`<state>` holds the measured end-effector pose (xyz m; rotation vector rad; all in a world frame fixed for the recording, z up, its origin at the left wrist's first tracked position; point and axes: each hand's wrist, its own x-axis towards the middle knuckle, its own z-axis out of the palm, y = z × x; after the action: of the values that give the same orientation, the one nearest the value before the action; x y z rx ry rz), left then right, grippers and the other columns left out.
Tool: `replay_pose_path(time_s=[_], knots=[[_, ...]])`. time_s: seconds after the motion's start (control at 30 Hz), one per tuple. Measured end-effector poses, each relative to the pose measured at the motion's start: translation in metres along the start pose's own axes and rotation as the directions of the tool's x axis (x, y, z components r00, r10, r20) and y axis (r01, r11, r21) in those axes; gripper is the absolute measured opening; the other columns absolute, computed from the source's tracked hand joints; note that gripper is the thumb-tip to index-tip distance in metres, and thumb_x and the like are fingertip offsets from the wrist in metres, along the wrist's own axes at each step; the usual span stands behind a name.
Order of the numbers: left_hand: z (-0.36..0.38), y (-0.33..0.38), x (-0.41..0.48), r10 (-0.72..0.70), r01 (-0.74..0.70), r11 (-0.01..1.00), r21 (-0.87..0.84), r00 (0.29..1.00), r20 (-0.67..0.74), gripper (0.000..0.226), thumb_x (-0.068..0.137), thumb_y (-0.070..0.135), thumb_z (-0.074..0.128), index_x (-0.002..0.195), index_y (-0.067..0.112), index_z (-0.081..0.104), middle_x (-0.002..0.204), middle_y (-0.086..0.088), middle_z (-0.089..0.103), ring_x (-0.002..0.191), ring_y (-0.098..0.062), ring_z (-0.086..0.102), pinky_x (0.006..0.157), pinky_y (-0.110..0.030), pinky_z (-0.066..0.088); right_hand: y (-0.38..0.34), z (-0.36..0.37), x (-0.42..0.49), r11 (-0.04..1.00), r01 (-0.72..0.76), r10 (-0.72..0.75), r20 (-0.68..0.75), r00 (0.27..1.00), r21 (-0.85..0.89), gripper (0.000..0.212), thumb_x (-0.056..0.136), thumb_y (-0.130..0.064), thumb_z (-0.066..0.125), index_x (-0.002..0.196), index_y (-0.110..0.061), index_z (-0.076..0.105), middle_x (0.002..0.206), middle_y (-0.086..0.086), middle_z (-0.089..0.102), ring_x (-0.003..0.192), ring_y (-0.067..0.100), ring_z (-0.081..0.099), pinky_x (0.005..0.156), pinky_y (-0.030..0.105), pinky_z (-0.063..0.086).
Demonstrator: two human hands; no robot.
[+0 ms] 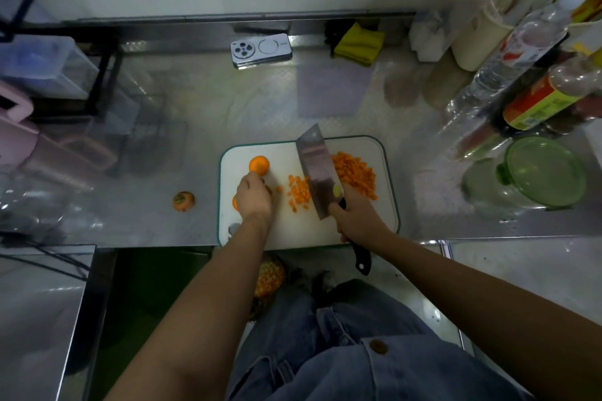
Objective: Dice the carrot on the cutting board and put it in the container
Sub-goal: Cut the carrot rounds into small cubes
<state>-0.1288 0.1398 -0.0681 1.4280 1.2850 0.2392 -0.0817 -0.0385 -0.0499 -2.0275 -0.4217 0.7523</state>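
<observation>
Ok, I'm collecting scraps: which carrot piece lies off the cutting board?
The carrot top on the steel counter, left of the cutting board. The round chunk and the diced carrot lie on the board.

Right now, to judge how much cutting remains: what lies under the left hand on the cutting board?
A carrot piece shows an orange edge beside the left hand; a carrot stub stands beyond its fingers. The hand covers the rest.
</observation>
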Motion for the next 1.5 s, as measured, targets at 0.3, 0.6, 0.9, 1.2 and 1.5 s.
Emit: replay_pose_path(time_s=[0.3, 0.6, 0.9, 1.2, 1.5], knots=[[-0.023, -0.011, -0.006, 0.006, -0.005, 1.0, 0.022, 0.999, -0.044, 0.041, 0.097, 0.023, 0.036, 0.057, 0.015, 0.043, 0.06, -0.005, 0.044, 0.069, -0.024, 0.042, 0.068, -0.034, 0.034, 0.001, 0.032, -0.009, 0.969, 0.195, -0.181, 0.101, 0.978, -0.149, 0.065, 0.089, -0.009, 0.05, 0.147, -0.024, 0.026, 0.059, -0.005, 0.048, 0.049, 0.013, 0.048, 0.048, 0.032, 0.041], [-0.027, -0.014, -0.011, 0.046, -0.047, 0.993, 0.107, 0.999, 0.008, 0.036, 0.097, 0.022, 0.039, 0.073, 0.002, 0.057, 0.085, -0.026, 0.058, 0.091, -0.042, 0.054, 0.075, -0.037, 0.042, 0.009, 0.034, -0.014, 0.96, 0.14, -0.124, 0.08, 0.989, -0.244, 0.054, 0.094, -0.019, 0.048, 0.144, -0.023, 0.029, 0.058, -0.003, 0.044, 0.049, 0.01, 0.044, 0.051, 0.036, 0.042], [-0.02, -0.011, -0.014, 0.123, -0.153, 0.96, 0.234, 0.983, 0.137, 0.031, 0.1, 0.026, 0.041, 0.085, 0.009, 0.061, 0.096, -0.021, 0.065, 0.092, -0.035, 0.058, 0.077, -0.033, 0.042, 0.01, 0.02, -0.009, 0.959, 0.116, -0.137, -0.064, 0.989, -0.257, 0.012, 0.094, -0.022, 0.051, 0.093, -0.01, 0.05, 0.062, -0.002, 0.047, 0.054, 0.011, 0.045, 0.055, 0.035, 0.035], [-0.023, -0.014, -0.011, 0.138, -0.193, 0.925, 0.326, 0.973, 0.185, 0.032, 0.099, 0.029, 0.042, 0.088, 0.006, 0.061, 0.088, -0.016, 0.064, 0.087, -0.033, 0.058, 0.072, -0.031, 0.039, 0.023, 0.023, -0.01, 0.962, 0.022, -0.044, -0.076, 0.996, -0.272, 0.007, 0.094, -0.019, 0.051, 0.092, -0.013, 0.046, 0.06, -0.002, 0.044, 0.053, 0.011, 0.043, 0.054, 0.03, 0.034], [-0.004, -0.008, -0.019, 0.384, -0.574, 0.628, 0.526, 0.816, 0.432, 0.008, 0.092, 0.017, 0.054, 0.089, 0.01, 0.051, 0.083, -0.008, 0.058, 0.073, -0.023, 0.053, 0.059, -0.028, 0.029, 0.018, 0.002, -0.002, 0.986, 0.0, -0.024, -0.138, 0.99, -0.168, 0.005, 0.089, -0.007, 0.05, 0.092, -0.005, 0.052, 0.068, 0.013, 0.058, 0.054, 0.022, 0.057, 0.053, 0.037, 0.05]])
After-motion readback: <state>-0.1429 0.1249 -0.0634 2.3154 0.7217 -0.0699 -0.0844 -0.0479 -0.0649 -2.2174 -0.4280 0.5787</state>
